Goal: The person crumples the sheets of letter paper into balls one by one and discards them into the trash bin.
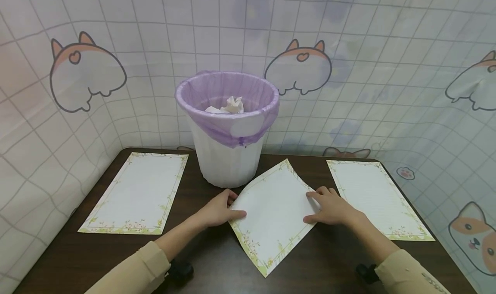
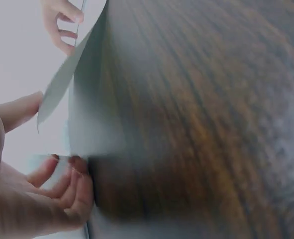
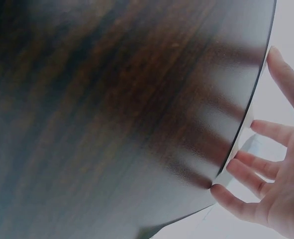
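Presently, the middle flower-bordered sheet [image 1: 273, 212] sits slantwise between both hands, before the white waste bin [image 1: 228, 160] at the middle of the dark wood-grain table [image 1: 211, 268]; its surface bows and one corner points toward the person. Left hand [image 1: 218, 208]: grips the sheet's left edge, thumb over the face; the other fingers are partly hidden from above. Right hand [image 1: 329, 208]: thumb and fingertips touch the right edge; whether they clasp it I cannot tell, since the right-wrist view washes out to white beside them and crops the palm. The left-wrist view is blurred, and the border print is lost in glare. Lilac bin liner [image 1: 232, 132] folded over the rim; crumpled paper [image 1: 234, 105] shows inside, its lower part concealed by the front lip. Left flower-bordered sheet [image 1: 137, 190] lies flat, fully visible. Right flower-bordered sheet [image 1: 373, 195] bears faint ruled lines, its near-left part covered by the right hand and forearm. Beige sleeves [image 1: 133, 268] run out of frame; dark wrist devices [image 1: 181, 271] are half tucked beneath them.
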A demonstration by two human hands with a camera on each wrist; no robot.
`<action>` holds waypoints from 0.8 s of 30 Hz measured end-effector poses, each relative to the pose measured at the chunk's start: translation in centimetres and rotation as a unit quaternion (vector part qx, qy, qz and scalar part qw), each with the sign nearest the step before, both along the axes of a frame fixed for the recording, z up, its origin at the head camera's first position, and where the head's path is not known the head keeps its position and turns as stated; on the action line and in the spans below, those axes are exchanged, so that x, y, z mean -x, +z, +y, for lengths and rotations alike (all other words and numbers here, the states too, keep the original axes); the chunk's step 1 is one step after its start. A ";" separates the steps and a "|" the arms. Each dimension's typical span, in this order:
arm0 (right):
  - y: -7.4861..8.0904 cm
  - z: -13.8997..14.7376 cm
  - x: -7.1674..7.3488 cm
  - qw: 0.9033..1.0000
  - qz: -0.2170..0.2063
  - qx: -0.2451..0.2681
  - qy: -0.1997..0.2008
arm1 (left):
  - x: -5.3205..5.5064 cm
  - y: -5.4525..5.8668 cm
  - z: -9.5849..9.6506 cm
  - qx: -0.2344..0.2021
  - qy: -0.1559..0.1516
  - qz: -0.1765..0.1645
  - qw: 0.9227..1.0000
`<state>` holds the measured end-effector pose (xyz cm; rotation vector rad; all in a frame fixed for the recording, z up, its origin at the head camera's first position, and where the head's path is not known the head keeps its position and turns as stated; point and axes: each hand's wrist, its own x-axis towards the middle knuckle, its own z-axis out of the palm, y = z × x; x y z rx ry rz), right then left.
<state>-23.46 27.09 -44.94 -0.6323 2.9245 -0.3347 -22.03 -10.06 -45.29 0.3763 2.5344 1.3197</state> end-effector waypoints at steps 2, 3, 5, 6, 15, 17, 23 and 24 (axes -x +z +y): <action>0.0 0.0 0.0 1.000 -0.001 0.002 0.000 | 0.0 -0.2 0.0 -0.030 0.013 -0.005 0.999; 0.0 -0.1 -0.1 1.000 -0.001 0.002 0.000 | 0.0 -0.3 -0.1 -0.043 0.018 -0.005 0.999; 0.0 -0.1 -0.1 1.000 0.001 0.002 -0.001 | 0.0 -0.4 -0.2 -0.063 0.027 -0.003 0.998; 0.0 -0.1 -0.1 1.000 0.003 0.000 -0.001 | 0.0 -0.4 -0.3 -0.071 0.031 0.001 0.997; 0.0 0.2 1.2 0.998 0.000 0.061 -0.018 | 0.1 -0.1 -1.5 -0.089 0.025 0.046 0.995; -0.1 0.4 1.6 0.995 -0.008 0.093 -0.022 | 0.1 0.0 -1.7 -0.089 0.019 0.050 0.995; 0.0 0.8 2.5 0.984 -0.047 0.167 -0.040 | 0.2 0.0 -2.3 -0.091 0.006 0.049 0.995; 0.1 0.8 2.6 0.981 -0.058 0.181 -0.044 | 0.2 -0.1 -2.4 -0.092 0.005 0.046 0.995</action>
